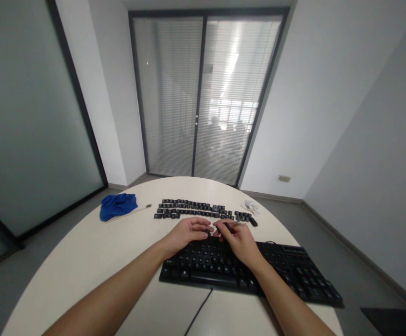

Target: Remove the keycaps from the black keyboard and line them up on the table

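Observation:
A black keyboard lies on the round cream table, partly under both hands. Above its back left part is my left hand, fingers bent toward the other hand; a small dark piece shows at its fingertips, too small to name for certain. My right hand is closed round a slim dark tool, its tip near the left fingertips. Behind the hands, loose black keycaps lie in rows on the table.
A blue cloth and a thin brush lie at the left of the table. Crumpled white tissue sits at the back right. A cable runs toward the front edge. A dark object shows at the lower right.

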